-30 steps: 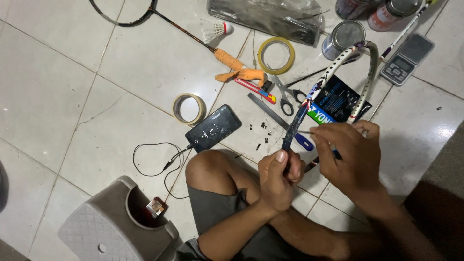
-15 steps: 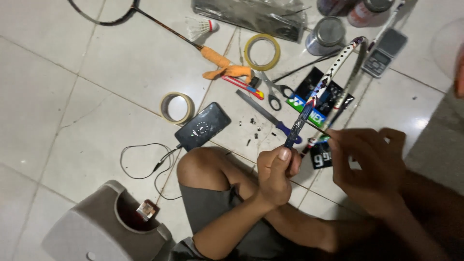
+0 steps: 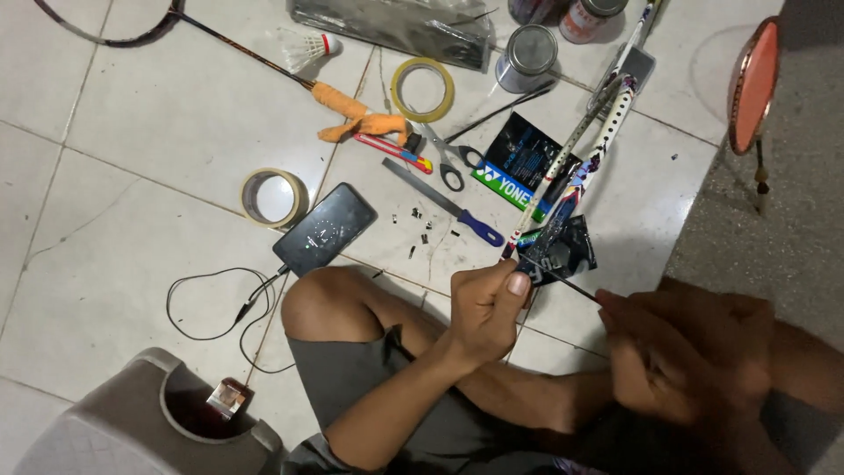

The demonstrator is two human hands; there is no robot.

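Note:
My left hand (image 3: 488,308) is closed around the lower end of a white badminton racket frame (image 3: 576,163), which slants up to the right over the floor tiles. To its right, my right hand (image 3: 694,352) pinches a thin dark pointed tool (image 3: 563,283). The tool's tip reaches towards the frame just by my left thumb. My bare knee (image 3: 330,303) lies below the phone. A small black packet (image 3: 567,251) sits under the frame's lower end.
On the tiles lie a phone (image 3: 325,229) with a cable, two tape rolls (image 3: 274,197) (image 3: 423,88), scissors (image 3: 450,158), a red utility knife (image 3: 396,151), a blue-handled file (image 3: 444,204), a shuttlecock (image 3: 303,46), an orange-gripped racket (image 3: 360,121), cans (image 3: 526,51) and a grey stool (image 3: 149,422).
My right hand has drawn down and to the right, away from the frame, with the thin tool in it. My left hand keeps its hold on the frame. The view has shifted.

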